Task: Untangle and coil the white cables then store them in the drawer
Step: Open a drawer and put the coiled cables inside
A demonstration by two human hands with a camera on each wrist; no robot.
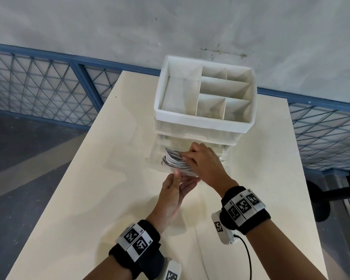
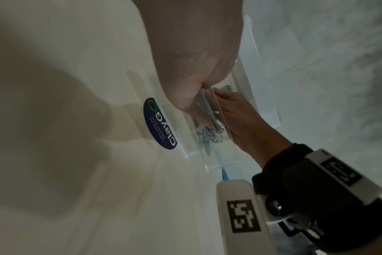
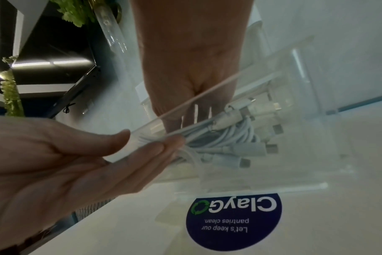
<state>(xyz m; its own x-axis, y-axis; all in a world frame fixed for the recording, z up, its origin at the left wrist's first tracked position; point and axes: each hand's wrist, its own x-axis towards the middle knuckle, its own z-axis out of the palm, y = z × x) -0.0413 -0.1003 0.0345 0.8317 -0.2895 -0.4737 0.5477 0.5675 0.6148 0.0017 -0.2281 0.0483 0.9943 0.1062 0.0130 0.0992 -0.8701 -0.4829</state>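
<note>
1. The white cables (image 1: pixel 175 160) lie coiled in the clear drawer (image 1: pixel 156 165), pulled out from the white organizer (image 1: pixel 202 118) on the worktop (image 1: pixel 109 178).
2. The right hand (image 1: pixel 202 160) reaches in from 5 o'clock, fingers curled on the cables.
3. The left hand (image 1: pixel 174 194) pinches the drawer's front edge at 6 o'clock.
4. A round blue sticker (image 3: pixel 233 222) on the worktop reads "ClayGo, Let's keep our pantries clean."
</note>
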